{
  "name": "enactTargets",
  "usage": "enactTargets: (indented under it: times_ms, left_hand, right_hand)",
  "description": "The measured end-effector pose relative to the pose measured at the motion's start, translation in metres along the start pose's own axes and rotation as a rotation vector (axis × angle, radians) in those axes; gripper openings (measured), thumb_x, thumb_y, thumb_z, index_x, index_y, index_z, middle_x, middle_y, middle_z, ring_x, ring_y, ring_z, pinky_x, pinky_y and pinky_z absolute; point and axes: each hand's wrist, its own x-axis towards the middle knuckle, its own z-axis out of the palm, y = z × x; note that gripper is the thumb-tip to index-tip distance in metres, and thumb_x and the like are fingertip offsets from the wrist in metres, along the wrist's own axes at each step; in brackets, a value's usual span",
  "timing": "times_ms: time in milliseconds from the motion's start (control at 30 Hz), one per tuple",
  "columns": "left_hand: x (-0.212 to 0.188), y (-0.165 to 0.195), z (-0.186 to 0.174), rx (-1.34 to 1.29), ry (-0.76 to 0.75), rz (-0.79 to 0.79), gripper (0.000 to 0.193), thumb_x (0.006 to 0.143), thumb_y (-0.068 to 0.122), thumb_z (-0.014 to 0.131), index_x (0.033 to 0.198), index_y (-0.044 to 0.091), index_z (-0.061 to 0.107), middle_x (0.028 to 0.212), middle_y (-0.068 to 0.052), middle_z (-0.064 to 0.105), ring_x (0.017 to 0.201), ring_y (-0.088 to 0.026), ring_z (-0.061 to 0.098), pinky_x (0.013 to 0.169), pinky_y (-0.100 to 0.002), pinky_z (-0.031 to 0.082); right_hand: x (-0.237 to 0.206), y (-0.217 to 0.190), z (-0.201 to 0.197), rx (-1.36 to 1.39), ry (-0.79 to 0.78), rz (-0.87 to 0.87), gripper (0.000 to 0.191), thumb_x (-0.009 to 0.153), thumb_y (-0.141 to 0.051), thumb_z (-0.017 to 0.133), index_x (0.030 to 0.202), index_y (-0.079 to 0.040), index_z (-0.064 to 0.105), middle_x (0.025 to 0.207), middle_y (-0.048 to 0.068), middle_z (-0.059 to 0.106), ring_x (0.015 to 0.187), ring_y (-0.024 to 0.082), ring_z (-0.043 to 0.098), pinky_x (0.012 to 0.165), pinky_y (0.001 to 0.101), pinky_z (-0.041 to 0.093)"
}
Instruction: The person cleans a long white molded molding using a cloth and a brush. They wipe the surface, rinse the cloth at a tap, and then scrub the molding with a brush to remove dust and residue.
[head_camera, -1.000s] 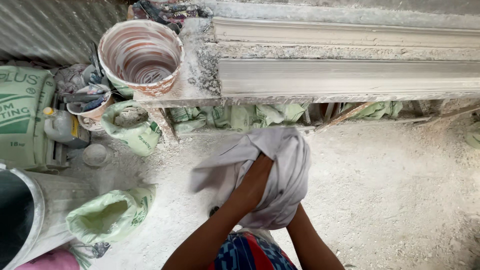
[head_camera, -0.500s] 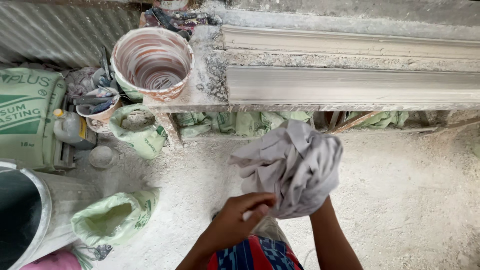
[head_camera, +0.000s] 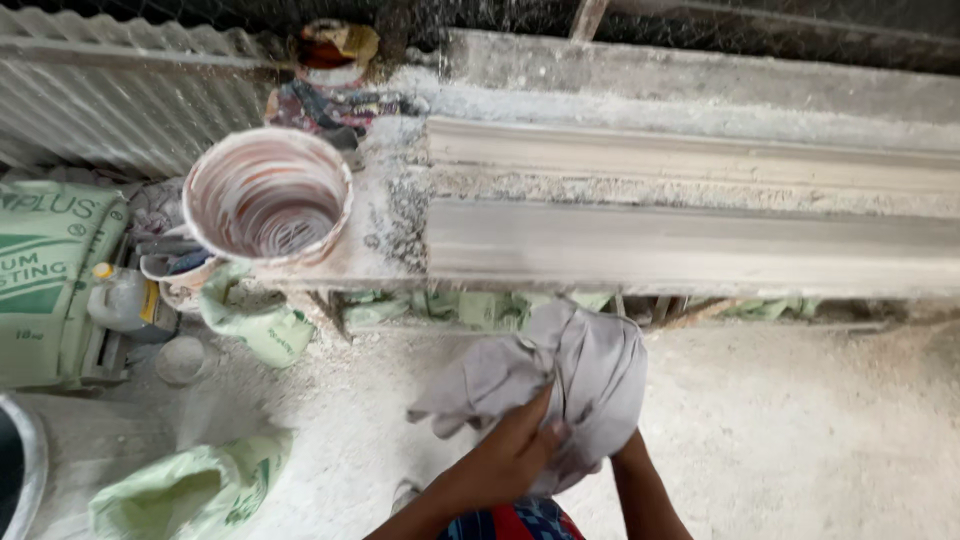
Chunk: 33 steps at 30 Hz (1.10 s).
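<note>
A crumpled grey cloth is bunched in front of me, low in the head view. My left hand grips its lower folds with the fingers pressed into the fabric. My right hand is hidden inside the cloth; only its wrist and forearm show beneath the bundle. Just beyond the cloth lies a long grey plaster moulding on a dusty workbench.
A plaster-stained bucket stands on the bench's left end. Green sacks, a small bottle and green bags sit on the dusty floor at left. A corrugated sheet is behind.
The cloth, spread out over my arm before, is now gathered into a bundle. My left hand has come up onto it, and the view has shifted closer to the bench.
</note>
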Motion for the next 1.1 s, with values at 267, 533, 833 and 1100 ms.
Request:
enactTargets:
  times_ms: [267, 533, 833, 1100]
  left_hand:
    - [0.056, 0.054, -0.030, 0.037, 0.211, 0.354, 0.052, 0.100, 0.026, 0.063, 0.143, -0.001, 0.053, 0.129, -0.022, 0.065, 0.120, -0.035, 0.067, 0.100, -0.042, 0.054]
    - [0.174, 0.014, -0.035, -0.512, 0.214, 0.039, 0.045, 0.101, 0.025, 0.063, 0.137, 0.000, 0.055, 0.122, -0.021, 0.065, 0.114, -0.036, 0.067, 0.096, -0.042, 0.053]
    - [0.267, 0.069, -0.216, -0.486, 0.549, 0.252, 0.037, 0.102, 0.023, 0.063, 0.130, 0.000, 0.057, 0.115, -0.020, 0.065, 0.107, -0.036, 0.066, 0.092, -0.043, 0.053]
    - [0.456, 0.358, -0.422, 0.535, 0.906, 1.073, 0.030, 0.103, 0.022, 0.063, 0.124, 0.001, 0.059, 0.109, -0.020, 0.065, 0.101, -0.036, 0.065, 0.089, -0.044, 0.053]
  right_hand:
    - [0.052, -0.097, -0.058, -0.314, -0.670, -0.035, 0.042, 0.102, -0.025, 0.066, 0.135, 0.001, 0.061, 0.140, 0.020, 0.068, 0.129, 0.033, 0.066, 0.110, 0.0458, 0.052]
    - [0.200, -0.202, -0.069, -0.816, -1.294, -0.114, 0.041, 0.103, -0.024, 0.066, 0.134, 0.002, 0.063, 0.138, 0.021, 0.070, 0.128, 0.034, 0.068, 0.110, 0.0463, 0.053]
    - [0.298, -0.170, -0.146, -0.347, -0.516, -0.261, 0.045, 0.107, -0.023, 0.059, 0.146, -0.002, 0.054, 0.130, 0.018, 0.070, 0.119, 0.029, 0.070, 0.104, 0.0459, 0.060]
    - [0.351, -0.061, -0.127, -0.372, -0.074, -0.258, 0.042, 0.100, -0.014, 0.059, 0.139, 0.001, 0.054, 0.121, 0.018, 0.069, 0.107, 0.029, 0.072, 0.093, 0.0436, 0.062]
